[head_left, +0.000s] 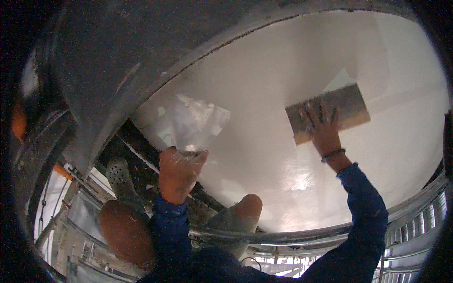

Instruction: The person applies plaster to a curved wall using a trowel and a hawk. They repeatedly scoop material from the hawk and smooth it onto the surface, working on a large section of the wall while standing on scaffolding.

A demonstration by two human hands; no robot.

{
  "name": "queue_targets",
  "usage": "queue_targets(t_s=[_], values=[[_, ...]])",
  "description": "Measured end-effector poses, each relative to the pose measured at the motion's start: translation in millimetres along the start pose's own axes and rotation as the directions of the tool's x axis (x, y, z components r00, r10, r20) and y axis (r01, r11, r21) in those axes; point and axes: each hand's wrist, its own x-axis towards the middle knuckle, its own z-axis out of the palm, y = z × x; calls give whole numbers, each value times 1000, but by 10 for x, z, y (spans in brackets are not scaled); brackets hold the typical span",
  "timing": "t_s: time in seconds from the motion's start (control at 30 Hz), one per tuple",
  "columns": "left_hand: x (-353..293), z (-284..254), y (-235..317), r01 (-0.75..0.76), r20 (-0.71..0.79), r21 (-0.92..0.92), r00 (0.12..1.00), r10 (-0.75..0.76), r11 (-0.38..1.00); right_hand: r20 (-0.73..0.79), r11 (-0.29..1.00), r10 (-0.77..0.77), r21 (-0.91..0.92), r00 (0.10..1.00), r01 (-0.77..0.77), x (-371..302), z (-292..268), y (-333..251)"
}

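A wide-bladed putty knife point(196, 123) is in my closed left hand point(180, 175), its handle hidden in the fist. The blade fans out away from me, with whitish putty on its face. Farther right, my right hand point(324, 132) holds a rectangular spreader point(353, 101) against a large white surface point(259, 80). Its fingers lie spread over the grey blade, and the palm covers part of the light-brown strip along the near edge. Smooth, pale filler coats the white surface, with shinier patches toward its lower middle.
A dark grey curved panel point(141, 52) borders the white surface at the upper left. My knees point(123, 231) and a perforated clog point(118, 174) are at the lower left. A metal rail point(292, 237) runs below the surface, with scaffold-like bars point(410, 254) at the lower right.
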Motion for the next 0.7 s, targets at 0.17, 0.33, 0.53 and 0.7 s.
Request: queue_targets(t_s=[0.17,0.33,0.53,0.7], values=[[14,-149,-80,-43,-143,13,989,45,999,-171,999,34,27,985,-30,389,-535,-274],[-20,-12,26,48,-192,-196,978,-86,979,-406,998,55,-1,912,-61,1179,-683,-259],[21,-136,129,189,-108,-223,970,-216,956,-444,996,70,-21,893,-88,1636,-569,-257],[-3,-80,78,65,-153,-75,985,-76,995,-453,995,81,-10,888,-96,1712,-429,-326]])
